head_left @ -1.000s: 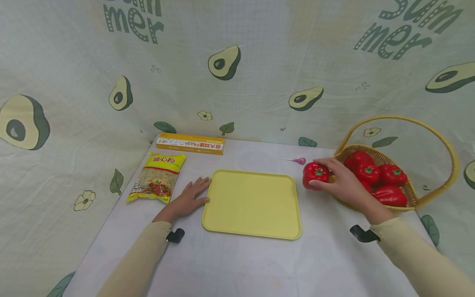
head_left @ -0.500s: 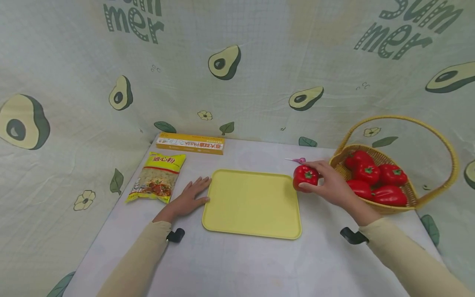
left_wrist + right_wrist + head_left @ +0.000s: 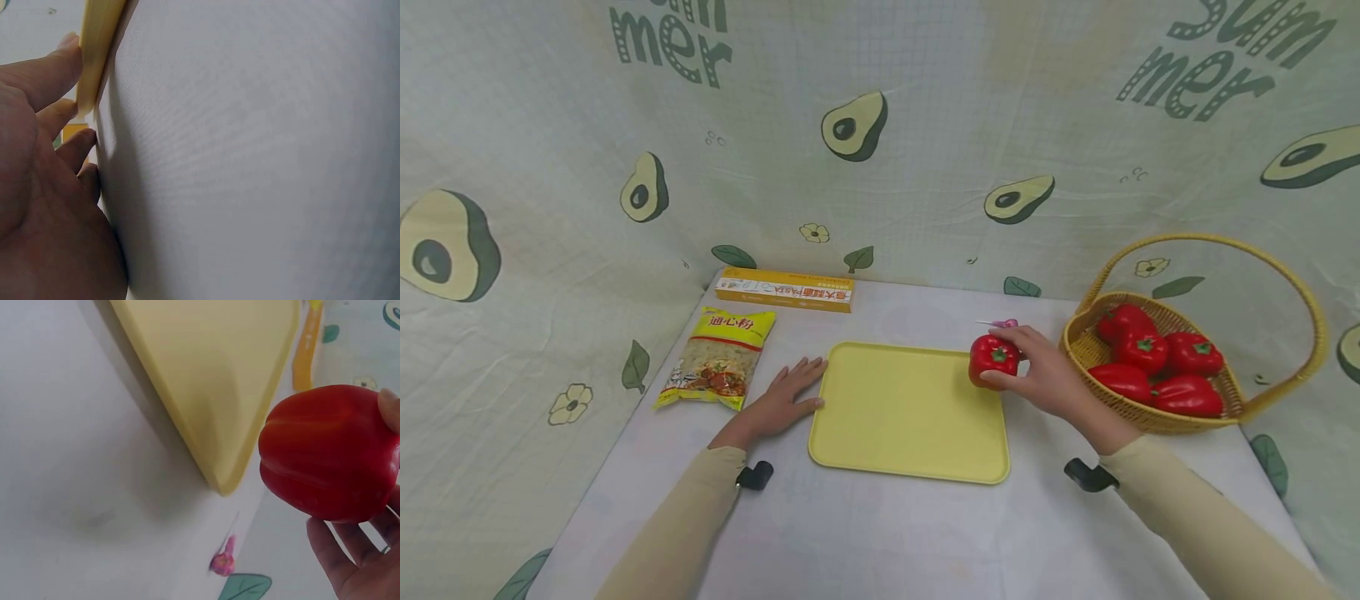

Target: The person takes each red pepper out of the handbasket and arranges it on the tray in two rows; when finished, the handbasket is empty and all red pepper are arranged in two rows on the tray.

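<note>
Pepper: our right hand grips its side, likely for control.
Tray: our outspread left hand perhaps steadies it.

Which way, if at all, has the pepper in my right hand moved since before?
Yes, the pepper moved left in the head view, away from the basket, toward the tray.

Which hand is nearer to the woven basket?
Right. The right hand holds a red pepper just left of the woven basket; the left hand is farther off, at the left edge of the tray.
</note>
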A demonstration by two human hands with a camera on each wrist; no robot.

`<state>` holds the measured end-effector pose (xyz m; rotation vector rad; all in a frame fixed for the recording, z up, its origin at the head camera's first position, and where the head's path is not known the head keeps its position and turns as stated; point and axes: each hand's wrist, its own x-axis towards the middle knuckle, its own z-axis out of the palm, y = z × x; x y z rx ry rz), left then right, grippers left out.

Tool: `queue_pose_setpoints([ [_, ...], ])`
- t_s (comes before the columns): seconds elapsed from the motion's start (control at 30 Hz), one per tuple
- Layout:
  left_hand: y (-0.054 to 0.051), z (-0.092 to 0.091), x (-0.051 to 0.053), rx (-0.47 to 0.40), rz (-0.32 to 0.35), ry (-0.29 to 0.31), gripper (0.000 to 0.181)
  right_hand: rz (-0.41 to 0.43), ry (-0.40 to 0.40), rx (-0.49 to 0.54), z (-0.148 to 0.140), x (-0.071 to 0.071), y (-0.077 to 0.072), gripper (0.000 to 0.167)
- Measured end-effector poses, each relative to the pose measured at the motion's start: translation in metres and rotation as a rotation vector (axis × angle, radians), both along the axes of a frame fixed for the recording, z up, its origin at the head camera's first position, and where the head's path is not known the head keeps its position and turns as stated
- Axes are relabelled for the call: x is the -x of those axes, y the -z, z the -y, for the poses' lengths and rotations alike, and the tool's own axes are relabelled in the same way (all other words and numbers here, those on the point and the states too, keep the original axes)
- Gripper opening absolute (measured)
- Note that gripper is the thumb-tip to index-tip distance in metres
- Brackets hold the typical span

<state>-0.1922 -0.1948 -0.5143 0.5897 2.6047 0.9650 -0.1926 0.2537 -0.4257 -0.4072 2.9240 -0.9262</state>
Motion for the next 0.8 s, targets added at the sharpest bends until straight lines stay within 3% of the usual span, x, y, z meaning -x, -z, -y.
queue_pose_setpoints([
  [0.8,0.002,0.001,0.002,-0.008,0.001,0.01,0.072,0.007,-0.085,0.046,0.046,0.012,0.007,0.077],
])
